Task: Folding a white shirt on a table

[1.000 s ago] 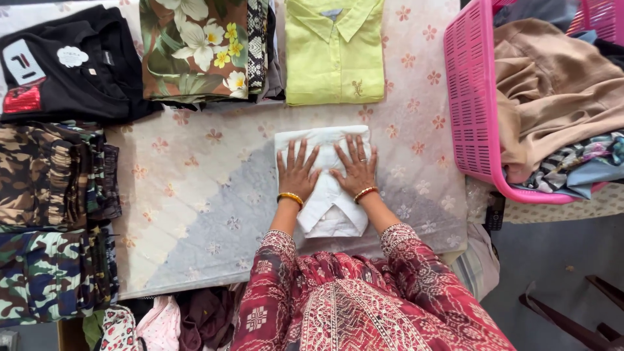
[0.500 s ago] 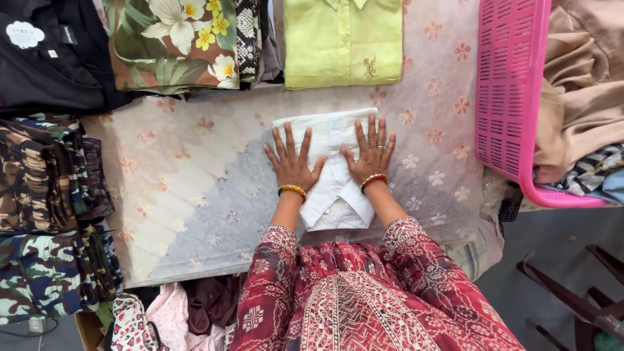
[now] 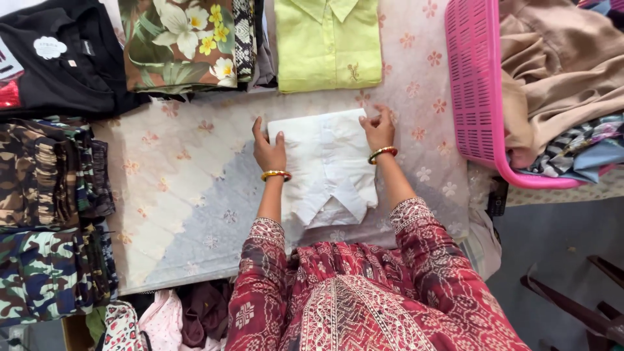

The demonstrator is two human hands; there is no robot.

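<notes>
A folded white shirt lies on the floral table cover, collar toward me. My left hand rests flat along the shirt's left edge, fingers pointing away from me. At the shirt's far right corner my right hand pinches the fabric. Both wrists carry orange-and-gold bangles, and both sleeves are red patterned cloth.
Folded clothes ring the table: a lime green shirt, a floral shirt, a black shirt at the back, camouflage pieces on the left. A pink laundry basket with unfolded clothes stands at right. More garments hang below the front edge.
Both hands have slid apart from the middle of the white shirt to its left edge and far right corner. The camera view has shifted closer.
</notes>
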